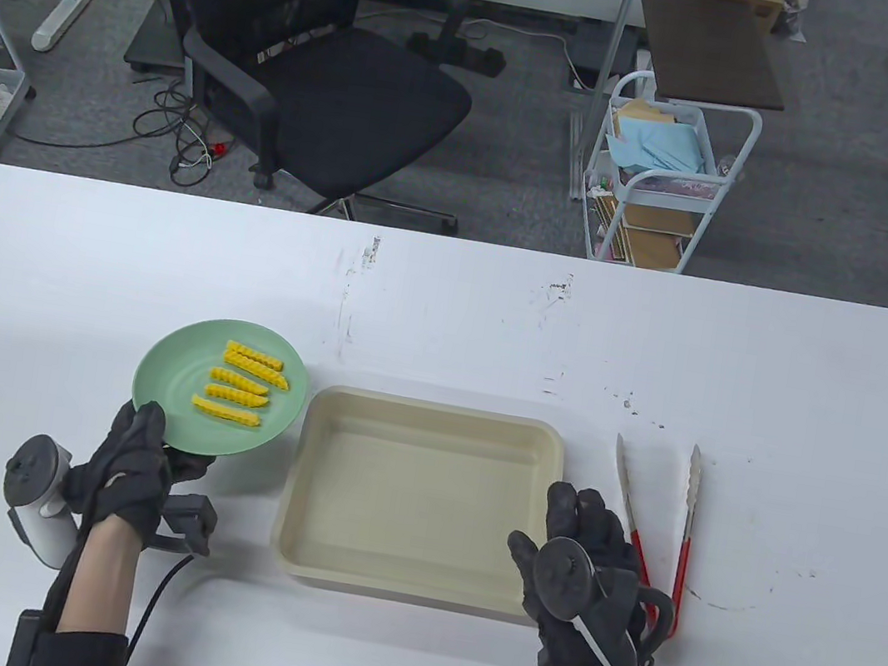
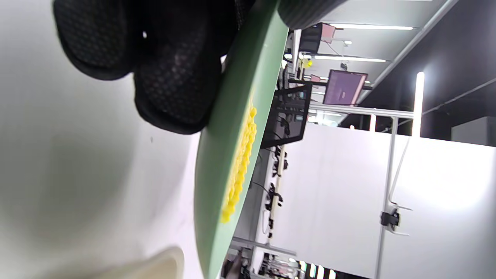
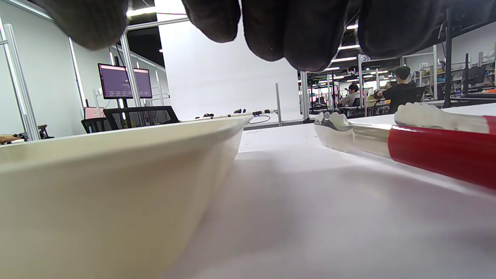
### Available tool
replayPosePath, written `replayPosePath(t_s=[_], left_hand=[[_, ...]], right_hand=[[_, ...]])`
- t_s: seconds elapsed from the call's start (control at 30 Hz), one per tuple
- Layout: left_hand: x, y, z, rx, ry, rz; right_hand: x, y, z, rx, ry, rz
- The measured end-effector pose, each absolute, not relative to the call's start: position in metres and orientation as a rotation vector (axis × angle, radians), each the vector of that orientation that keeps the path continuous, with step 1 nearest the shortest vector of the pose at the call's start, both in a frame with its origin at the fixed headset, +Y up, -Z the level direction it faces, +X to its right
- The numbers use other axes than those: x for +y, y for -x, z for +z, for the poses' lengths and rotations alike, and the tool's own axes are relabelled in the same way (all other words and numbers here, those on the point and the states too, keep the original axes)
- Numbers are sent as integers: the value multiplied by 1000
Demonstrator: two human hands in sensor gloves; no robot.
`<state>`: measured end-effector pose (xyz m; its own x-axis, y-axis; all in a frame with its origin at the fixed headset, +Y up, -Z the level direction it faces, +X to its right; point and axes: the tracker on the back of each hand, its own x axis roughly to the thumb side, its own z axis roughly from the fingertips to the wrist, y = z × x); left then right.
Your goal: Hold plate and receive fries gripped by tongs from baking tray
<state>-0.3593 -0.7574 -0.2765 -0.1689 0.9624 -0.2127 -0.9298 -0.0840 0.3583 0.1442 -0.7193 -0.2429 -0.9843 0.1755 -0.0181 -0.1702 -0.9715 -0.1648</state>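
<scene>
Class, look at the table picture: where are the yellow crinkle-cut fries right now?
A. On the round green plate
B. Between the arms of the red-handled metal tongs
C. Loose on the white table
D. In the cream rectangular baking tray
A: the yellow crinkle-cut fries lie on the round green plate, held at its edge by the left hand.

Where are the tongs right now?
In the table view, the tongs lie on the table, right of the baking tray, beside the right hand.
</scene>
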Motion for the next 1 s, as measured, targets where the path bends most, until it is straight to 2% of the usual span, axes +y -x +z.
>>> replayPosePath(t_s=[0.13, 0.33, 0.8, 1.0], left_hand=[[-764, 375, -283, 559, -32, 1543], [-776, 384, -289, 629, -6, 1492], [-782, 396, -287, 684, 10, 1378], [-773, 398, -280, 664, 23, 1313]], right_hand=[[-721, -143, -243, -227, 53, 2947], [-722, -141, -243, -203, 51, 2957], [-722, -140, -244, -163, 59, 2965], [-722, -140, -244, -140, 62, 2965]])
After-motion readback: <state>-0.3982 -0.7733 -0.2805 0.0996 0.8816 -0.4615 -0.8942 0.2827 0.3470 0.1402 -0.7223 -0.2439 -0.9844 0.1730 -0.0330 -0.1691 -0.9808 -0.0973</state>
